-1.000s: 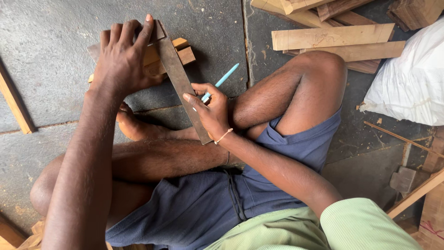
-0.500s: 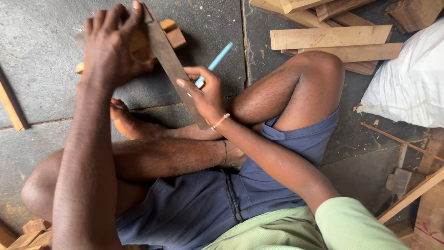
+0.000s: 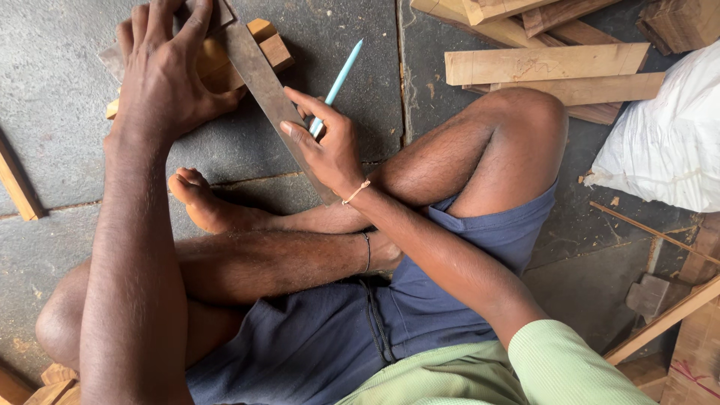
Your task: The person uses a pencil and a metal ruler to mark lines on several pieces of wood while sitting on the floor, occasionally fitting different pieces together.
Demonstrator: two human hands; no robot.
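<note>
I sit cross-legged on a grey stone floor. My left hand (image 3: 161, 75) presses down on small wooden blocks (image 3: 266, 46) and on the upper end of a long dark metal square blade (image 3: 259, 75) that runs diagonally toward my leg. My right hand (image 3: 326, 146) rests on the blade's lower part and grips a light blue pen (image 3: 337, 79) that points up and to the right. The blade's lower end is hidden behind my right hand and wrist.
Several wooden planks (image 3: 540, 64) lie at the top right, beside a white sack (image 3: 667, 142). A thin strip of wood (image 3: 15, 184) lies at the left edge. Wood offcuts (image 3: 675, 307) sit at the lower right and at the bottom-left corner (image 3: 45, 382).
My right hand has slid up along the blade and the pen now stands steeper. My left hand, the blocks and the blade sit higher and further left in view.
</note>
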